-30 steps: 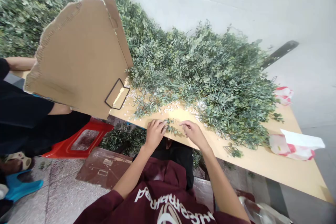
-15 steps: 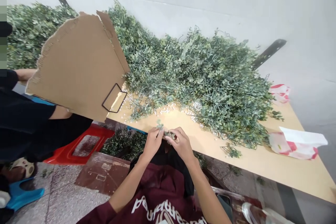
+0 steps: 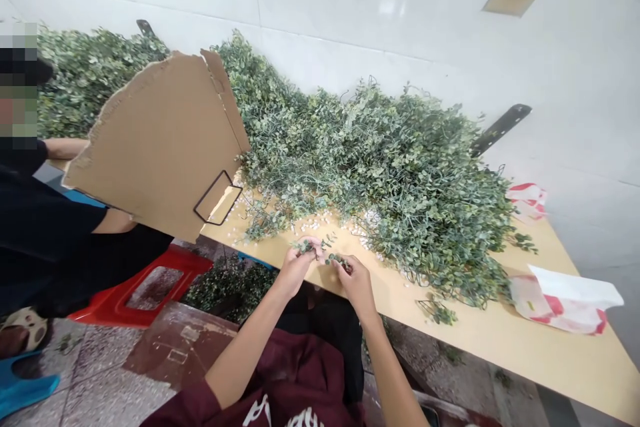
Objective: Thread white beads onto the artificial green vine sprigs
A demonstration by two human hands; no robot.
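Over the front edge of the table (image 3: pixel 480 333), my left hand (image 3: pixel 297 268) is closed on a small sprig of artificial leaves (image 3: pixel 327 240) whose green tips stick out past the fingers. My right hand (image 3: pixel 356 280) sits just to its right, fingers pinched on leafy stems (image 3: pixel 336 259). Whether both hands hold one piece or two I cannot tell. Behind them spreads a large heap of artificial greenery (image 3: pixel 400 167). Many small white bits (image 3: pixel 313 221) lie scattered between the heap and my hands.
A torn cardboard sheet (image 3: pixel 160 140) stands at the left, a black wire frame (image 3: pixel 219 197) at its corner. Beyond it sits another person (image 3: pixel 45 220) beside a red stool (image 3: pixel 145 287). At right lie red-and-white plastic bags (image 3: pixel 560 300). More greenery (image 3: pixel 230 283) is under the table.
My hands have moved slightly forward, over the table edge, and the leafy tips between them show more. The whole view has shifted, with things on the table lower in the picture.
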